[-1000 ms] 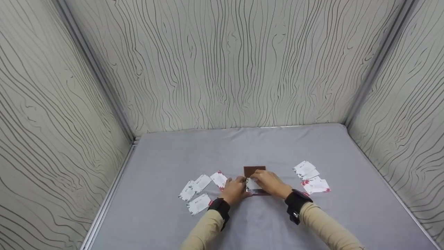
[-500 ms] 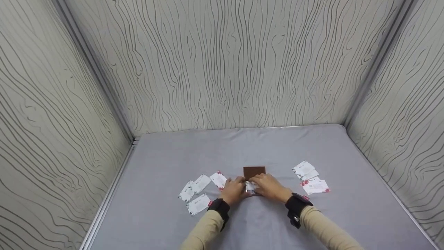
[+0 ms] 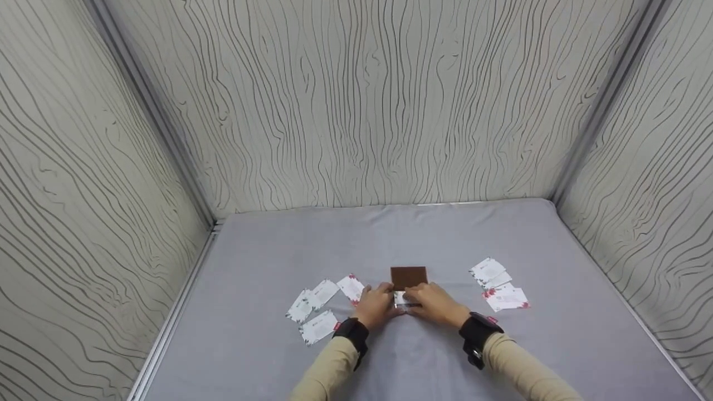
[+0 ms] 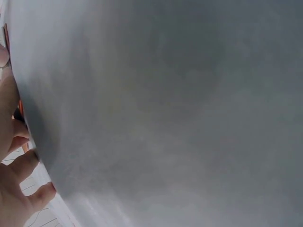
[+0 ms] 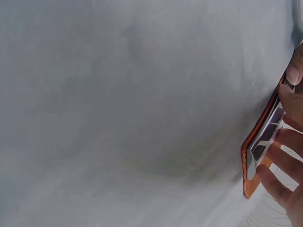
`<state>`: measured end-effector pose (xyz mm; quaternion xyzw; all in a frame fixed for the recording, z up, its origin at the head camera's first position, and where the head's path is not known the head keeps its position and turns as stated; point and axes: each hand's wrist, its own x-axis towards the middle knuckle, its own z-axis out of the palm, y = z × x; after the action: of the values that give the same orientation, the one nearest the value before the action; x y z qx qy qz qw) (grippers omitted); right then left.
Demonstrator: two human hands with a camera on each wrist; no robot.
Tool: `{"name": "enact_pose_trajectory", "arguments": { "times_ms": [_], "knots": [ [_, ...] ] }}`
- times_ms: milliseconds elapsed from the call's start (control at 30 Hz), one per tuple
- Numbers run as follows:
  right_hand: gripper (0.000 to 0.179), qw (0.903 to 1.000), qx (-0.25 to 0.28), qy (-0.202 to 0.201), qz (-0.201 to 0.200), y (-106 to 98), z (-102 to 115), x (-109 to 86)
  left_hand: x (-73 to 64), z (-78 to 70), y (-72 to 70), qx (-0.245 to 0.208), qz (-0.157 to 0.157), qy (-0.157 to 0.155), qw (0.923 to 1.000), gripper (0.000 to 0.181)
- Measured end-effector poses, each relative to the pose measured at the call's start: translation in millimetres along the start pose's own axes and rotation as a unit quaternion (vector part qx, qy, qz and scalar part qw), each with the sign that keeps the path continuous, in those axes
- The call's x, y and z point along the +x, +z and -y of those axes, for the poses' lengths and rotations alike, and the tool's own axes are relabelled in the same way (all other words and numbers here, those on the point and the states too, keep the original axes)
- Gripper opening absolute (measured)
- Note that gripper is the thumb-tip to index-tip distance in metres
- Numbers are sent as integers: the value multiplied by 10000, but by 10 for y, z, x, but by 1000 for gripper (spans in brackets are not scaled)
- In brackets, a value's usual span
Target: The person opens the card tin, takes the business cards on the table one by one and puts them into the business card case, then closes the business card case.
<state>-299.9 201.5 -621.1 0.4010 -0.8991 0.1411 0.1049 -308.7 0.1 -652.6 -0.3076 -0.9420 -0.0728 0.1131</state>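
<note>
A brown business card case (image 3: 408, 277) lies on the table with its lid folded back. In its near half is a white business card (image 3: 400, 299), partly hidden by fingers. My left hand (image 3: 376, 304) grips the case's left end, thumb on the near side and fingers toward the hinge. My right hand (image 3: 436, 303) spans the right part of the case, thumb at the near rim and fingers spread over the card. The right wrist view shows the brown cover (image 5: 251, 187), a shiny inner edge and the right fingers (image 5: 274, 187) around it.
Several floral cards (image 3: 318, 327) lie spread left of the hands. More cards (image 3: 507, 298) overlap on the right. A grey cloth (image 3: 356, 239) covers the table, with patterned panels (image 3: 345, 111) at the back and sides.
My right hand no longer pinches the card's far left part. It has come lower, toward the near edge, leaving more of the brown lid visible. My left hand stays in place.
</note>
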Motion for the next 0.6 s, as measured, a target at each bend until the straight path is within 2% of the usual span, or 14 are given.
{"name": "enact_pose_trajectory", "arguments": {
  "times_ms": [200,467,600],
  "knots": [
    [16,9996,-205,-198,-71,26,-7,-4,-7,4,-3,-55,-101,14,9999,43],
    [12,9992,-364,-68,129,46,-7,-32,-10,-10,-9,-189,-36,-25,9998,43],
    [11,9994,-317,-134,50,47,0,-33,-9,-14,-21,-235,-41,-35,9997,43]
  ]
}}
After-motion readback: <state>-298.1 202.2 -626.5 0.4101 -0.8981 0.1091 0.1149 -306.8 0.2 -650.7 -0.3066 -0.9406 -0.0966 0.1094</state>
